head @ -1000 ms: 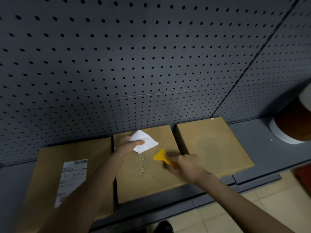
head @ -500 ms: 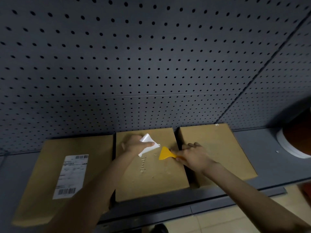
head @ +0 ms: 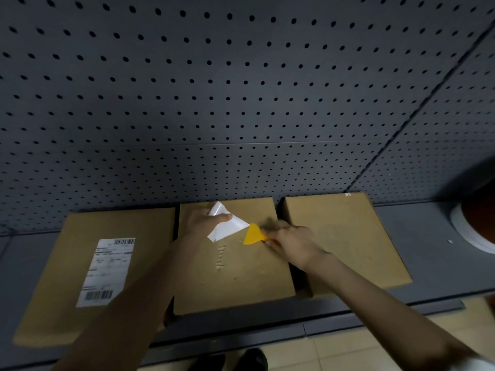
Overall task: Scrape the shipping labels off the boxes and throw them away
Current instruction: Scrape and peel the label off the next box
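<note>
Three flat cardboard boxes lie side by side on a grey shelf. My left hand (head: 205, 222) pinches a peeled white label (head: 225, 227) above the far part of the middle box (head: 241, 277). My right hand (head: 292, 243) grips an orange scraper (head: 253, 235), its blade touching the middle box just right of the label. White label scraps (head: 221, 257) cling to the middle box. The left box (head: 67, 303) carries an intact shipping label (head: 105, 271). The right box (head: 348, 236) has a bare top.
A grey pegboard wall (head: 241, 89) rises right behind the boxes. At the far right of the shelf (head: 428, 250) stands a round white and brown container (head: 479, 226). Tiled floor (head: 348, 352) lies below the shelf edge, with dark shoes (head: 230, 361) showing.
My left hand has lifted the peeled label a little further from the middle box. My right hand has brought the scraper up against the label's right corner.
</note>
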Tool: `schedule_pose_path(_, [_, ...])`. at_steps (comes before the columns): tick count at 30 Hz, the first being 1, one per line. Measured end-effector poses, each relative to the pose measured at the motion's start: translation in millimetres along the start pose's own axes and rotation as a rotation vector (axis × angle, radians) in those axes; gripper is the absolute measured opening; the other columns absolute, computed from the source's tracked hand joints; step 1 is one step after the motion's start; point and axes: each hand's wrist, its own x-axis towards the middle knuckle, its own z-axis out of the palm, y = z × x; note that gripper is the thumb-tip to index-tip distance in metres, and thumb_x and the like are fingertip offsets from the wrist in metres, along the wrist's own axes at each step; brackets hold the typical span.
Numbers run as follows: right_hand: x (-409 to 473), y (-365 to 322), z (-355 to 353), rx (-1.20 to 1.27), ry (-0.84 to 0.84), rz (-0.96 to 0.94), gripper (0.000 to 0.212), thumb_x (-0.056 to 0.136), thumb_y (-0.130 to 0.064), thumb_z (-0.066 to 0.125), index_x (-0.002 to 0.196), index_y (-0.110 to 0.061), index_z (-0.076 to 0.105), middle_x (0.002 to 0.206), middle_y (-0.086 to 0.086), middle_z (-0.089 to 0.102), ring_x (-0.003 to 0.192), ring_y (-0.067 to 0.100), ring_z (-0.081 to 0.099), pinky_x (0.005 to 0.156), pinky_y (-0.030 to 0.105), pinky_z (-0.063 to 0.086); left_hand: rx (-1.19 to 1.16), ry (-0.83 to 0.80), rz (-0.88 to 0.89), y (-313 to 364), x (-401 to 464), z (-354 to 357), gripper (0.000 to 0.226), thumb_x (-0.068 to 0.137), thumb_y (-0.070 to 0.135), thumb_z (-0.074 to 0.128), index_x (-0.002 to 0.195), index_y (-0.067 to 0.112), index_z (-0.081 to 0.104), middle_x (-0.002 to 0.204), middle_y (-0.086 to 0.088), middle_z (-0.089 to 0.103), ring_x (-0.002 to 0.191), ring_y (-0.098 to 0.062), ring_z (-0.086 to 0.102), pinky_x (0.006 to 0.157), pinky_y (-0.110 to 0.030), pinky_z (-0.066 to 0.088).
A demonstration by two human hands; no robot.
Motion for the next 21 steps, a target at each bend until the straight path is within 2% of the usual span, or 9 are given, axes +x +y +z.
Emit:
schedule_pose_path(3, [-12,13,1,-0.001,0.006,0.011,0.036,0.100,-0.038,0.034,0.134,-0.034,0.045,0.118,0.006,0.050,0.102,0.024,0.060,0.079,0.033,0.045,-0.038,-0.004,0.004,2,-3,0,0.034,0.073,0.032,0.076,0.090,0.003,0.067,0.090,-0.013,0.062,0.084,-0.025,0.059,0.066,-0.029,0.042])
schedule_pose_path(7, [5,-6,1,0.008,0.029,0.025,0.037,0.100,-0.036,0.032,0.134,-0.031,0.046,0.133,0.008,0.047,0.105,0.026,0.061,0.081,0.034,0.047,-0.070,-0.025,-0.039,5,-1,-2,0.033,0.073,0.035,0.076,0.090,0.011,0.061,0.087,-0.007,0.059,0.080,-0.021,0.056,0.065,-0.028,0.044])
schedule_pose_path(10, [11,-10,0,-0.005,0.029,0.015,0.037,0.101,-0.036,0.031,0.132,-0.028,0.048,0.135,0.008,0.047,0.103,0.027,0.062,0.080,0.035,0.048,-0.072,0.000,-0.048,7,-2,-3,0.029,0.075,0.035,0.075,0.083,0.016,0.055,0.081,-0.001,0.053,0.074,-0.015,0.051,0.067,-0.029,0.045])
schedule_pose_path(12, [5,-2,2,-0.004,0.006,0.026,0.037,0.100,-0.037,0.031,0.134,-0.032,0.046,0.136,0.007,0.046,0.103,0.028,0.062,0.082,0.036,0.049,-0.103,-0.010,-0.052,8,-4,-4,0.023,0.075,0.032,0.075,0.079,0.018,0.057,0.080,-0.001,0.055,0.071,-0.014,0.053,0.062,-0.028,0.044])
schedule_pose_path(15, [7,-3,3,-0.017,0.005,0.054,0.036,0.100,-0.037,0.032,0.131,-0.030,0.049,0.137,0.008,0.046,0.102,0.029,0.063,0.082,0.036,0.051,-0.160,-0.015,-0.056,7,-6,-6,0.025,0.074,0.031,0.076,0.086,0.015,0.061,0.082,-0.002,0.059,0.072,-0.015,0.056,0.058,-0.026,0.045])
schedule_pose_path(17, [21,-18,4,-0.027,0.022,0.088,0.036,0.100,-0.037,0.032,0.125,-0.023,0.055,0.134,0.008,0.049,0.100,0.028,0.063,0.074,0.033,0.047,-0.169,0.016,-0.057,7,-5,-7,0.028,0.073,0.031,0.077,0.088,0.014,0.060,0.082,-0.002,0.058,0.072,-0.015,0.055,0.059,-0.026,0.046])
schedule_pose_path(19, [32,-31,2,-0.048,0.035,0.124,0.038,0.101,-0.036,0.032,0.121,-0.018,0.058,0.131,0.008,0.050,0.099,0.027,0.063,0.067,0.031,0.042,-0.182,0.025,-0.071,9,-5,-7,0.033,0.072,0.032,0.077,0.092,0.012,0.059,0.084,-0.004,0.057,0.074,-0.017,0.056,0.063,-0.029,0.049])
schedule_pose_path(21, [29,-30,0,-0.016,0.036,0.116,0.039,0.101,-0.038,0.032,0.121,-0.019,0.059,0.130,0.008,0.050,0.099,0.028,0.063,0.069,0.032,0.043,-0.181,0.013,-0.084,8,-3,-8,0.039,0.072,0.033,0.077,0.097,0.011,0.058,0.088,-0.006,0.059,0.079,-0.021,0.057,0.070,-0.034,0.051])
